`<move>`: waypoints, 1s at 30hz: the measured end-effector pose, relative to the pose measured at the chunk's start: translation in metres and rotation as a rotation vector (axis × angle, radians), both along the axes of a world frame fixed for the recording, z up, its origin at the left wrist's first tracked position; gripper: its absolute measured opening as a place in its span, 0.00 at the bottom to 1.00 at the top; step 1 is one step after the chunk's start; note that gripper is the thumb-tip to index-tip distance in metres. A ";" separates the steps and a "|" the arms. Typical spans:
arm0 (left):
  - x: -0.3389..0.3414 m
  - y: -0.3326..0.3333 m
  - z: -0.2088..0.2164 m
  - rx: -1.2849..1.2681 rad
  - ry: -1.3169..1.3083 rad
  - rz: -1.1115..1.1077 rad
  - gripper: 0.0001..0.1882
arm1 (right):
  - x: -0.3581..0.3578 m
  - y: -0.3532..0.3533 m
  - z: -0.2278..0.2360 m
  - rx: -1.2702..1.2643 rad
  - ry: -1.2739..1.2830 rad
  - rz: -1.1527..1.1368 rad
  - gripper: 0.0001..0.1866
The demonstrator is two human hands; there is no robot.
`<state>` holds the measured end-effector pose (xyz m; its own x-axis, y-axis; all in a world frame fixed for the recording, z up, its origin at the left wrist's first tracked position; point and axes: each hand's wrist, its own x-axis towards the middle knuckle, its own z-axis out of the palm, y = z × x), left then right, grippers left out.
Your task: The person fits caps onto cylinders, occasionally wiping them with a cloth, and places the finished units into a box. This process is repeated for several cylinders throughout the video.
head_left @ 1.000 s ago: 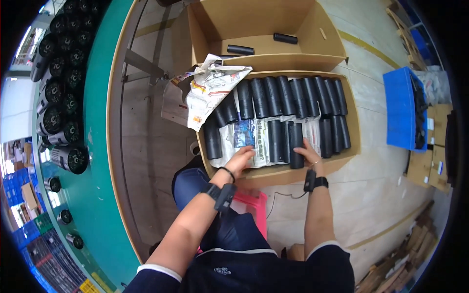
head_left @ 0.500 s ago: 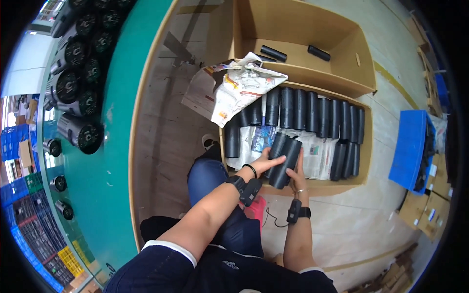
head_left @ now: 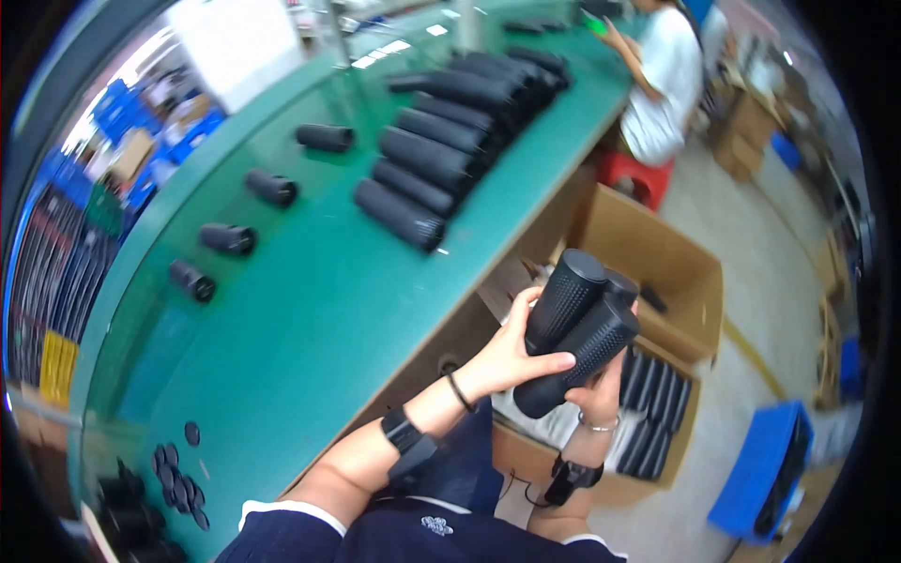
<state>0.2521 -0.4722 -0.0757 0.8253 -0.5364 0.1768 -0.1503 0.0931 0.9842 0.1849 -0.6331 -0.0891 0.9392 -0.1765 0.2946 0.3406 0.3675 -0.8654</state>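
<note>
My left hand (head_left: 514, 352) and my right hand (head_left: 601, 389) are closed together around a bundle of black cylinders (head_left: 584, 352). Three of them show, tilted up and away, with dimpled texture near their upper ends. My left thumb lies across the front cylinder, while my right hand supports the bundle from its right and below. The bundle is in the air over the near edge of a green table (head_left: 310, 375) and the cardboard box (head_left: 671, 469) beside it. In that box lie rows of similar black cylinders (head_left: 648, 394), partly hidden by my hands.
More large black cylinders (head_left: 427, 155) lie side by side across the table. Shorter dark cylinders (head_left: 272, 188) line its far edge, and several black discs (head_left: 178, 483) lie at lower left. A person (head_left: 666, 84) sits on a red stool (head_left: 638, 178). A blue bin (head_left: 760, 469) stands right.
Both hands have lifted the cylinders up out of the box area. My view has swung left toward the table, so the box now appears lower and farther right.
</note>
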 end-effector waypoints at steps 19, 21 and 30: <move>-0.139 0.386 0.071 0.455 0.588 1.090 0.48 | 0.063 0.397 0.073 -0.776 0.046 0.957 0.63; -0.138 0.384 0.078 0.478 0.580 1.065 0.44 | 0.066 0.399 0.070 -0.865 -0.001 0.929 0.69; -0.114 0.385 0.043 0.860 0.250 1.289 0.46 | 0.064 0.391 0.066 -1.241 -0.050 0.778 0.64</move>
<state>0.1384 -0.0875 -0.0322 0.7496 0.6619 -0.0055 0.4856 -0.5443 0.6841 0.2486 -0.2423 -0.0233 0.6610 0.7450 -0.0893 0.4477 -0.4871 -0.7499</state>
